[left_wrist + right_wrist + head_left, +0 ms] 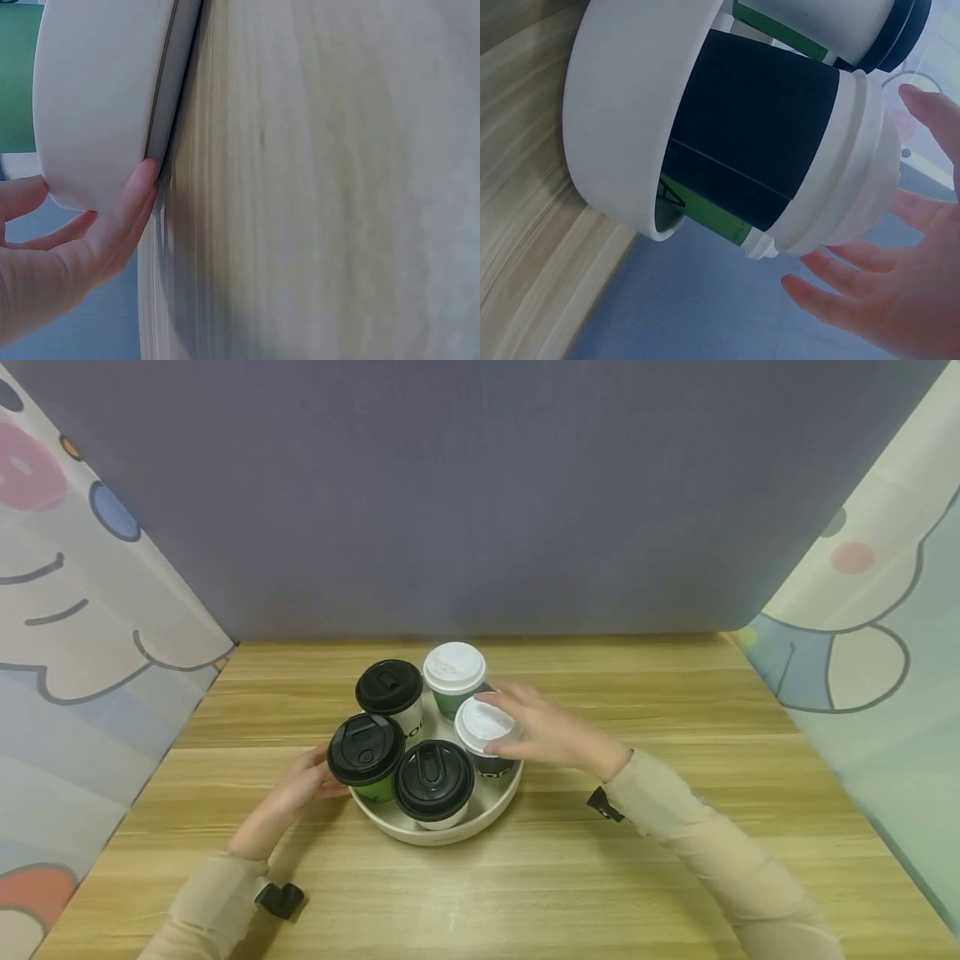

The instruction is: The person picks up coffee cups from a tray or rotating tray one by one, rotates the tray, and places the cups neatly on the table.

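A round white tray (487, 814) carries several lidded paper coffee cups. My left hand (303, 785) holds the tray's left side, thumb at the rim and fingertips (142, 176) along the wall near the base. Over the white-lidded cup with a dark sleeve (754, 127) hovers my right hand (543, 731), its fingers spread around the lid (486, 722); whether they touch it I cannot tell. Behind it is a white-lidded green-sleeved cup (453, 672). Black lids top the back-left cup (388, 687), the left green cup (366, 750) and the front cup (433, 783).
The tray stands on a wooden table (600, 877). A grey panel (480, 502) rises along the table's back edge. Cartoon-printed curtains (75, 610) hang at both sides.
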`<state>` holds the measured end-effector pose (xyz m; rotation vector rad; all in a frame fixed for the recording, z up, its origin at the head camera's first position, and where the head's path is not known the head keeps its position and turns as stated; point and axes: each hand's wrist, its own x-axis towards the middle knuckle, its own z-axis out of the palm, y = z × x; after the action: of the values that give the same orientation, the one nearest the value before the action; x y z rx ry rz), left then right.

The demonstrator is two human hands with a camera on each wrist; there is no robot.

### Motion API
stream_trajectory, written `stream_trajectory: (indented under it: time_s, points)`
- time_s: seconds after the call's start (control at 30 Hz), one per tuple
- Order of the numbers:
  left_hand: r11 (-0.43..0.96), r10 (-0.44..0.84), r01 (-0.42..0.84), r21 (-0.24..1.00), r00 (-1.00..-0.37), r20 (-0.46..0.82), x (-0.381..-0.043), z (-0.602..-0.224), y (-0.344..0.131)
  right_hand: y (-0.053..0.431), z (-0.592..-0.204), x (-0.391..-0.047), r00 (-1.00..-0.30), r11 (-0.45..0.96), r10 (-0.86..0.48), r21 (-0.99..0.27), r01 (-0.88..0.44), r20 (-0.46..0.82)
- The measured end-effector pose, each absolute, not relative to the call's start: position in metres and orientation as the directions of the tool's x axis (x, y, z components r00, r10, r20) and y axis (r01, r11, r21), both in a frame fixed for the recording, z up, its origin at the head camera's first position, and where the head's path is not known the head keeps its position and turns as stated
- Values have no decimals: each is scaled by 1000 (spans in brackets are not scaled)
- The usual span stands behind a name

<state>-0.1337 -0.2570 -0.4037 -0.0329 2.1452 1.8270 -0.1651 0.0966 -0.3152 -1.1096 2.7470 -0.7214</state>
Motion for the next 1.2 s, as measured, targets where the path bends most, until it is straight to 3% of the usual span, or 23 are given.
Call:
stream_trajectory:
  time_s: [0.83, 1.2]
  points:
    - [172, 198, -238, 956, -942, -270, -133, -403, -257, 82, -325, -169, -709, 602, -700, -458, -654, 91]
    - [180, 188, -245, 953, -942, -278, -133, -402, -256, 80, -326, -169, -689, 572, -705, -440, -693, 169]
